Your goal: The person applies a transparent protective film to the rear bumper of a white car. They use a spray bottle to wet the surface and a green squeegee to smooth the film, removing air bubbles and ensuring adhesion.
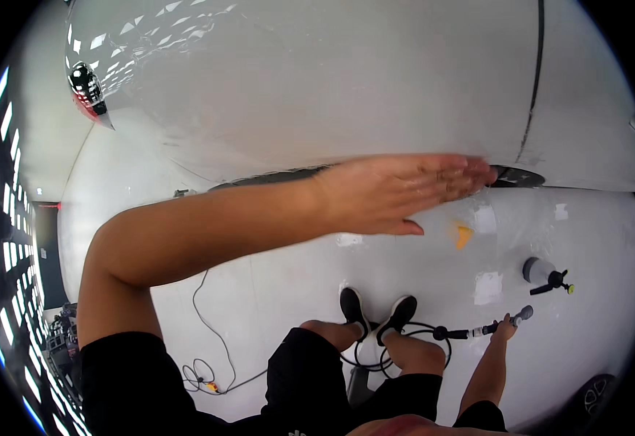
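My left hand (412,192) is open, fingers stretched and together, with wet-looking fingertips. It is over the lower edge of a light grey, glossy vehicle panel (346,87), near a dark strip (521,176); whether it touches the panel I cannot tell. My forearm crosses the view. My right hand (504,327), low at the right, is closed on a hose-fed tool (522,315) with a grey head and a black-and-silver body. Above it on the floor stand a pump sprayer (543,272) and, farther left, a yellow flat piece (464,235).
A red-and-dark lamp (88,94) sits at the panel's left. Coiled black hose (437,363) lies around my feet. A cable (223,341) with a yellow item (212,386) lies at the lower left. Dark equipment (63,341) stands at the far left, beside a grid of ceiling lights.
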A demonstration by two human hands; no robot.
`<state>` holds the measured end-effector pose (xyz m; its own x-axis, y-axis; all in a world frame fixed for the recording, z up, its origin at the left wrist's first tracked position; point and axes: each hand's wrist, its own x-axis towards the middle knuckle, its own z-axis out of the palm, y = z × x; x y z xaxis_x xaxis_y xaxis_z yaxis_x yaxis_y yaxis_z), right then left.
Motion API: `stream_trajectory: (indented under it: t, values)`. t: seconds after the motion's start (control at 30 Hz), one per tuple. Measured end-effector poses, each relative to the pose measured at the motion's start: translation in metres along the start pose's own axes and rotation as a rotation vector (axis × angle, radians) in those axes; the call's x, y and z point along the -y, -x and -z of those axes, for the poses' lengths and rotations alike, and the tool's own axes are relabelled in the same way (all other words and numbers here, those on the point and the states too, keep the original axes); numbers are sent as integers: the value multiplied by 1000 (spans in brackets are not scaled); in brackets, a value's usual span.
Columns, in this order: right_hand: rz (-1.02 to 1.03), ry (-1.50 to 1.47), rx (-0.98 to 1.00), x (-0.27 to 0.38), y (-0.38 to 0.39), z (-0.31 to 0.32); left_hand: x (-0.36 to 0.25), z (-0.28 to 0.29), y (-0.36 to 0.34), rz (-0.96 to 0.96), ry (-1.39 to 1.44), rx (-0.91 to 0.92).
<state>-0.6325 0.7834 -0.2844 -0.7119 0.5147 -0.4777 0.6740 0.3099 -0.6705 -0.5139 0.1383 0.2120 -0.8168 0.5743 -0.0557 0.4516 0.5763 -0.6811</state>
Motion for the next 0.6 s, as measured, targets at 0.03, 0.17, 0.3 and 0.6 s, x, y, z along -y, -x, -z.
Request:
stream_trajectory:
  t: [0.03,0.17,0.3,0.6]
  values:
    - [0,11,44,-6,-5,-23,-31,-20,5,-2,257,5]
    - [142,155,97,-42,-79,-68,-65,-14,39,51,345,-467]
    - [279,455,168,-69,-134,-128,41,-13,142,513,-256,-599]
    - [410,888,834,-46,-50,-228,-20,-24,171,193,-261,-6]
